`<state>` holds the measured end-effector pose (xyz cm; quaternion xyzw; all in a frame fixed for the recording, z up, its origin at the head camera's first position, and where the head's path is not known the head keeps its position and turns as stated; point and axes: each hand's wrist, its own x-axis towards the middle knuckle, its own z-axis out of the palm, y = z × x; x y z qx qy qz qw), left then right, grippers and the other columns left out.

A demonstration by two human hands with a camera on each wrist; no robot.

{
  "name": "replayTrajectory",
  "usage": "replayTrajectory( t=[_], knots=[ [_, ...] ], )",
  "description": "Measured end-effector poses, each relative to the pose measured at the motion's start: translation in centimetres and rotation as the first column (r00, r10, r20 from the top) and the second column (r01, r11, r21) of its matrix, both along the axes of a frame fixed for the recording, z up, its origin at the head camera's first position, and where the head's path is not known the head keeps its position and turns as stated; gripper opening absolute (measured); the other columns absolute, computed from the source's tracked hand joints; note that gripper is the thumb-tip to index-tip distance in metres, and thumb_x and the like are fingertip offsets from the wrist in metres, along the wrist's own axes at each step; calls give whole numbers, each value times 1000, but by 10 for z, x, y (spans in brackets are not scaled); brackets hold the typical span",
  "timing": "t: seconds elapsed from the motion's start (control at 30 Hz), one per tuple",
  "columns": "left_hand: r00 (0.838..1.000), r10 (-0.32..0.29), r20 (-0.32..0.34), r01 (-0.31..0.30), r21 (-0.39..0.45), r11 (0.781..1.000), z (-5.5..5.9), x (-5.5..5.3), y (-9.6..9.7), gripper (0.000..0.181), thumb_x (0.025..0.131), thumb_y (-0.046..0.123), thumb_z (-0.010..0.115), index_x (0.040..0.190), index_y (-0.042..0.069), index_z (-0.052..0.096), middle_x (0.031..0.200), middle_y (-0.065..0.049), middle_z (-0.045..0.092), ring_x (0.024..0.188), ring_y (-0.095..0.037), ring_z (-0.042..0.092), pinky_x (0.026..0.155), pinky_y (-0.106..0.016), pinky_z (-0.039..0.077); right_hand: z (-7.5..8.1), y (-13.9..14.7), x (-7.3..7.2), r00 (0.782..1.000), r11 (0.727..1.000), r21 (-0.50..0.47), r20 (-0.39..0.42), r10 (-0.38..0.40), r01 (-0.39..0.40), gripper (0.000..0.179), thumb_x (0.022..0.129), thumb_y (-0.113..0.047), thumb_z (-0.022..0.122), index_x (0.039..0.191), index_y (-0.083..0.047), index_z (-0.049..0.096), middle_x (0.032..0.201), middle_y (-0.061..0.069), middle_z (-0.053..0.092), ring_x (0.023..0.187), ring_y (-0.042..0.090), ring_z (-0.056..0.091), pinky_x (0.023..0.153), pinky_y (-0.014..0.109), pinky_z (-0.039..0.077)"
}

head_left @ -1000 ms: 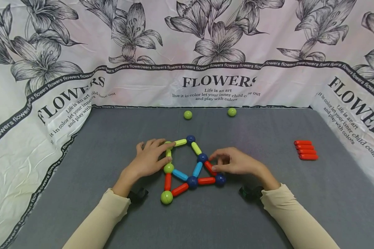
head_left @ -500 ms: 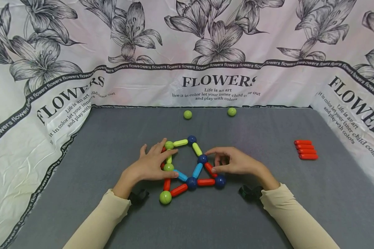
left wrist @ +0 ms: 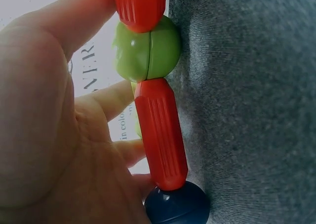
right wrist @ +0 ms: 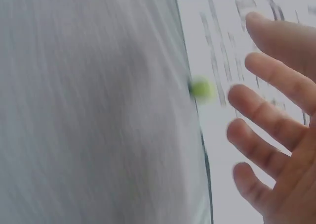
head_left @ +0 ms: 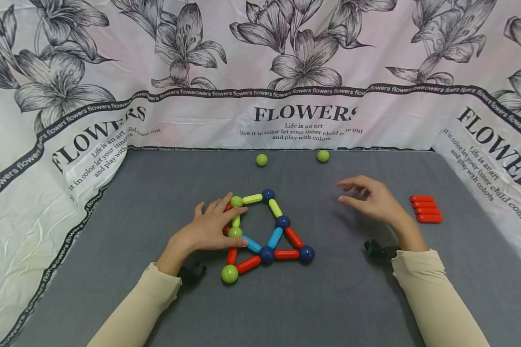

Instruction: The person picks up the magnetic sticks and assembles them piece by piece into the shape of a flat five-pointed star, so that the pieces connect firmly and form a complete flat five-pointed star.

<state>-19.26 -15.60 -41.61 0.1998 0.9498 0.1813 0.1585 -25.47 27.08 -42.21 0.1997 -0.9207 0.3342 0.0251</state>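
A flat frame of building balls and rods lies on the grey table. My left hand [head_left: 208, 226] rests over its left side, fingers spread and fairly straight. The thumb reaches across a light-blue rod [head_left: 253, 245], and the index finger lies over a yellow rod [head_left: 237, 220]. In the left wrist view, red rods [left wrist: 160, 135] join a green ball [left wrist: 148, 48] and a dark-blue ball [left wrist: 178, 204] in front of the palm. Red rods at the far left are partly hidden by the hand. My right hand [head_left: 366, 197] hovers right of the frame, fingers loosely bent, holding nothing.
Several loose red rods [head_left: 426, 209] lie side by side at the right. Two green balls, one left [head_left: 262, 160] and one right [head_left: 323, 156], sit near the back edge. A flower-printed cloth [head_left: 304, 120] hangs behind the table.
My right hand has left the red rod and blue ball and moved right and back. My left hand shifted slightly, its thumb and index now reaching farther across the frame.
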Motion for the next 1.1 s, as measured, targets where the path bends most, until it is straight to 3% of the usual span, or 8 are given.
replayTrajectory(
  t=[0.3, 0.5, 0.6, 0.67, 0.73, 0.8, 1.0, 1.1],
  knots=[
    [1000, -1, -5, 1, -1, 1000, 0, 0, 0, 83, 86, 68, 67, 155, 30, 43, 172, -12, 9, 155, -42, 20, 116, -75, 1, 2, 98, 5, 940, 943, -28, -86, -331, 330, 39, 100, -27, 66, 131, -4, 65, 137, 27, 54, 118, 42, 40, 96, 72, 20],
    [1000, 2, -4, -2, 7, 1000, 1, 0, 0, 83, 86, 67, 68, 155, 30, 43, 172, -12, 9, 155, -42, 19, 116, -76, 1, -9, 149, 13, 917, 915, 80, 23, -398, 396, 47, 106, -31, 51, 141, -1, 54, 141, 39, 46, 126, 57, 36, 95, 81, 12],
    [1000, 6, 3, -6, 13, 1000, 1, 0, 0, 83, 86, 66, 69, 155, 30, 44, 172, -12, 9, 155, -42, 19, 116, -76, 1, -14, 161, 17, 900, 901, 125, 83, -427, 416, 48, 106, -35, 49, 139, 0, 54, 138, 38, 50, 113, 20, 54, 99, 72, 25],
    [1000, 8, 7, -8, 15, 1000, 0, 0, 0, 83, 85, 67, 69, 155, 30, 44, 172, -12, 9, 155, -42, 19, 116, -76, 1, -15, 163, 19, 882, 888, 144, 127, -455, 437, 51, 106, -39, 47, 139, -1, 54, 137, 36, 52, 104, 9, 51, 96, 56, 35],
    [1000, 9, 7, -9, 15, 1000, 0, 0, 0, 83, 85, 67, 69, 155, 30, 44, 172, -12, 9, 155, -42, 19, 115, -76, 1, -15, 162, 20, 865, 876, 152, 152, -478, 457, 52, 105, -42, 47, 138, -2, 56, 136, 33, 54, 98, 2, 42, 85, 39, 35],
    [1000, 8, 6, -9, 15, 1000, -1, -1, -1, 83, 85, 68, 68, 155, 30, 44, 172, -12, 9, 155, -42, 19, 115, -76, 1, -15, 162, 20, 860, 872, 162, 157, -485, 462, 52, 105, -43, 47, 136, -3, 57, 133, 30, 54, 96, 10, 45, 79, 30, 33],
    [1000, -5, -13, 5, 25, 1000, -1, -1, -2, 80, 85, 67, 68, 154, 32, 46, 172, -12, 9, 154, -43, 20, 115, -76, 1, -15, 159, 19, 880, 895, 143, 170, -443, 423, 48, 105, -39, 48, 135, -3, 59, 121, 13, 64, 85, -7, 43, 75, 25, 36],
    [1000, -14, -23, 15, 39, 999, -2, -2, -2, 79, 85, 66, 69, 153, 32, 47, 172, -13, 10, 154, -43, 20, 115, -75, 0, -14, 159, 18, 882, 917, 64, 255, -397, 394, 50, 106, -37, 47, 137, 1, 56, 101, -18, 69, 78, -15, 50, 109, 42, 35]
  ],
)
